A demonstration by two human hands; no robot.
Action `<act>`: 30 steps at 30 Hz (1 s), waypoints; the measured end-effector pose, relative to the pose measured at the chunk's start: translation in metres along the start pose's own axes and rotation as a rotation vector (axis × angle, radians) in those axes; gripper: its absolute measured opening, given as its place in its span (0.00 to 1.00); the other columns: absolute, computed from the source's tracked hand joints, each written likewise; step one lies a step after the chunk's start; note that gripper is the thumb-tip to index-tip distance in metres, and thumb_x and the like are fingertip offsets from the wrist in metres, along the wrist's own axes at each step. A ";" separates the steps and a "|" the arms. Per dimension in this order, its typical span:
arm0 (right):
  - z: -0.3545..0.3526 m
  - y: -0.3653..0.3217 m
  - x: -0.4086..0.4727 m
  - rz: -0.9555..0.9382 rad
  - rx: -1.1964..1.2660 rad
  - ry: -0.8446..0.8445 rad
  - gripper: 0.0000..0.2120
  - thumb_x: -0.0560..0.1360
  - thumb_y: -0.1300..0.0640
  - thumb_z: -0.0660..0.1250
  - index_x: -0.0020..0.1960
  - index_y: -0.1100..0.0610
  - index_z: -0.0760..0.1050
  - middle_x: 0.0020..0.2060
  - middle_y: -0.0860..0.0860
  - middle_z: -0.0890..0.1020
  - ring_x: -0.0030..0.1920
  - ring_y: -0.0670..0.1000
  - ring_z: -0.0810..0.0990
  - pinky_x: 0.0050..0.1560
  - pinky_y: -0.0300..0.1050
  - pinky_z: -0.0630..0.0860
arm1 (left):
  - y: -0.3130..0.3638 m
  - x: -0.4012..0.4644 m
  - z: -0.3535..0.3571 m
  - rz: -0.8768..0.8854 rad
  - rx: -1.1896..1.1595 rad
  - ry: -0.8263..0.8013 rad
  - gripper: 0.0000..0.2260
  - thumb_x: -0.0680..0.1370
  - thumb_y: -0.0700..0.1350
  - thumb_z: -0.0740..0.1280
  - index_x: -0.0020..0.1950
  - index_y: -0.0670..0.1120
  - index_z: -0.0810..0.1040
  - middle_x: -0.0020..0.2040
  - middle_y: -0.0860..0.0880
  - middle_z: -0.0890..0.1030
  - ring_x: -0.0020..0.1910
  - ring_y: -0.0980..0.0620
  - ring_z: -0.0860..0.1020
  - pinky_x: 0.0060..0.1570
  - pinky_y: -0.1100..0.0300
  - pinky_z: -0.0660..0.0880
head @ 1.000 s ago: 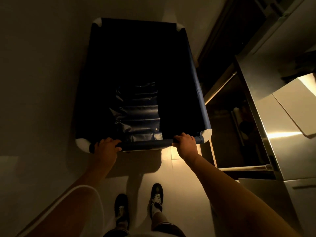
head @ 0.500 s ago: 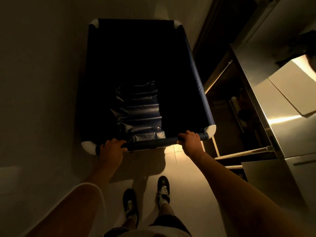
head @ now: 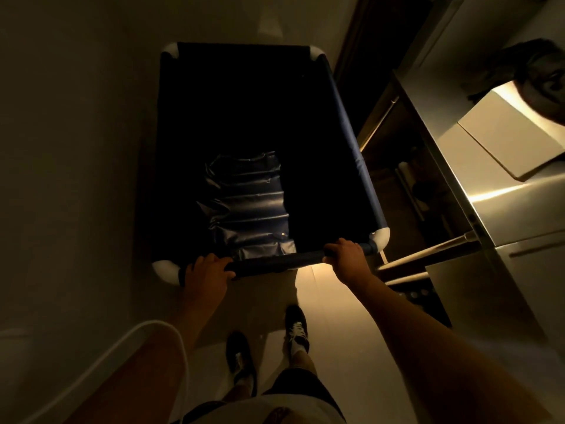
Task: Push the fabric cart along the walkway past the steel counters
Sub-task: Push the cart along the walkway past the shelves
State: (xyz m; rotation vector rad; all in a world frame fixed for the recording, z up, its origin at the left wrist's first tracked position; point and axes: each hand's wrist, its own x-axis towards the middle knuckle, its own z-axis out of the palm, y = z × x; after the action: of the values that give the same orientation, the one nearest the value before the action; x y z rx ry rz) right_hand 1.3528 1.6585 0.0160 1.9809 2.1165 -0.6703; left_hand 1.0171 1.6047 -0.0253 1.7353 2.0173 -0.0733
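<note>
Hands both wrapped around dark padded handle bar (head: 275,262) of deep navy fabric cart with white corner joints (head: 345,142): left hand (head: 205,272) closed near left end, right hand (head: 347,257) closed near right end. Cart directly ahead of grip on pale floor walkway (head: 76,148). Brushed steel counter (head: 501,209) right of grip, close beside cart's right rail, not touching. Step: mid-push, alongside counter. Next move likely needs straight forward push, slight left bias for clearance.

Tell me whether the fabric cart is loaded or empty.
Mostly empty as far as visible: the fabric cart shows only a crumpled dark liner at its bottom; the shadowed parts cannot be told.
</note>
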 end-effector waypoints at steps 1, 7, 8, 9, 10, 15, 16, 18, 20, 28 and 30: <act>0.002 -0.001 -0.006 0.009 0.000 -0.004 0.17 0.83 0.51 0.65 0.70 0.51 0.77 0.63 0.54 0.78 0.67 0.57 0.75 0.74 0.54 0.68 | -0.001 -0.005 0.001 0.007 0.001 -0.009 0.16 0.80 0.55 0.62 0.66 0.56 0.76 0.64 0.46 0.77 0.63 0.41 0.73 0.64 0.44 0.69; 0.014 -0.007 -0.041 0.053 -0.009 -0.015 0.17 0.82 0.50 0.66 0.70 0.50 0.78 0.62 0.54 0.79 0.65 0.57 0.77 0.71 0.54 0.71 | -0.009 -0.033 0.006 0.033 -0.006 -0.015 0.16 0.79 0.55 0.63 0.66 0.56 0.76 0.64 0.45 0.77 0.64 0.41 0.73 0.65 0.44 0.68; 0.017 -0.008 -0.046 0.056 -0.012 -0.018 0.17 0.82 0.50 0.66 0.70 0.50 0.78 0.62 0.54 0.79 0.65 0.58 0.77 0.71 0.53 0.71 | -0.010 -0.037 0.006 0.031 -0.004 -0.020 0.16 0.79 0.55 0.63 0.66 0.56 0.76 0.64 0.45 0.77 0.64 0.41 0.72 0.65 0.44 0.68; 0.019 -0.009 -0.052 0.058 -0.017 -0.023 0.17 0.82 0.50 0.66 0.70 0.50 0.77 0.62 0.54 0.78 0.65 0.58 0.77 0.70 0.53 0.71 | -0.011 -0.041 0.007 0.028 -0.003 -0.024 0.16 0.79 0.55 0.64 0.66 0.56 0.76 0.65 0.46 0.77 0.65 0.42 0.72 0.66 0.45 0.67; 0.020 -0.009 -0.057 0.058 -0.022 -0.029 0.17 0.82 0.50 0.65 0.70 0.50 0.78 0.62 0.54 0.78 0.65 0.58 0.77 0.70 0.53 0.71 | -0.011 -0.045 0.008 0.027 -0.001 -0.029 0.16 0.79 0.55 0.64 0.66 0.56 0.76 0.65 0.46 0.76 0.65 0.42 0.72 0.66 0.45 0.67; 0.027 -0.008 -0.077 0.049 -0.004 -0.046 0.15 0.81 0.48 0.67 0.66 0.49 0.80 0.61 0.54 0.79 0.63 0.57 0.78 0.66 0.52 0.74 | -0.014 -0.066 0.012 0.013 0.046 -0.030 0.17 0.80 0.54 0.63 0.68 0.55 0.75 0.66 0.46 0.76 0.66 0.42 0.72 0.68 0.45 0.65; 0.030 -0.007 -0.081 0.044 -0.002 -0.052 0.15 0.81 0.48 0.68 0.66 0.49 0.80 0.61 0.54 0.79 0.64 0.57 0.77 0.66 0.52 0.74 | -0.013 -0.071 0.014 0.005 0.056 -0.037 0.17 0.80 0.54 0.63 0.69 0.55 0.75 0.67 0.45 0.76 0.67 0.42 0.71 0.69 0.44 0.65; 0.033 -0.005 -0.089 0.029 -0.011 -0.064 0.15 0.80 0.48 0.68 0.66 0.48 0.80 0.63 0.53 0.79 0.65 0.57 0.77 0.67 0.53 0.74 | -0.014 -0.078 0.017 -0.002 0.065 -0.037 0.17 0.80 0.54 0.62 0.69 0.55 0.75 0.68 0.45 0.75 0.67 0.41 0.71 0.69 0.44 0.63; 0.038 -0.003 -0.098 0.016 0.004 -0.082 0.16 0.80 0.47 0.69 0.66 0.48 0.81 0.63 0.53 0.79 0.65 0.56 0.77 0.67 0.53 0.75 | -0.017 -0.086 0.020 -0.016 0.054 -0.041 0.17 0.80 0.53 0.63 0.69 0.54 0.75 0.68 0.44 0.75 0.67 0.41 0.71 0.71 0.43 0.62; 0.079 -0.003 -0.155 -0.003 0.060 -0.066 0.14 0.78 0.45 0.71 0.62 0.46 0.83 0.58 0.51 0.80 0.60 0.55 0.79 0.61 0.53 0.78 | -0.034 -0.124 0.028 -0.041 0.007 -0.160 0.19 0.82 0.51 0.61 0.73 0.53 0.71 0.71 0.43 0.71 0.72 0.41 0.67 0.76 0.40 0.54; 0.088 -0.007 -0.168 0.003 0.068 -0.073 0.14 0.77 0.45 0.72 0.61 0.46 0.84 0.57 0.52 0.81 0.59 0.56 0.80 0.60 0.54 0.79 | -0.038 -0.133 0.024 -0.014 0.010 -0.243 0.20 0.82 0.50 0.61 0.74 0.51 0.69 0.72 0.42 0.70 0.73 0.40 0.67 0.76 0.39 0.56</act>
State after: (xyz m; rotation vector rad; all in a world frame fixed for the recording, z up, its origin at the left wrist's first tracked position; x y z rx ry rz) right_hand 1.3483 1.4689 0.0095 1.9610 2.0749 -0.8115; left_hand 1.0002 1.4664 -0.0052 1.6324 1.8544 -0.2851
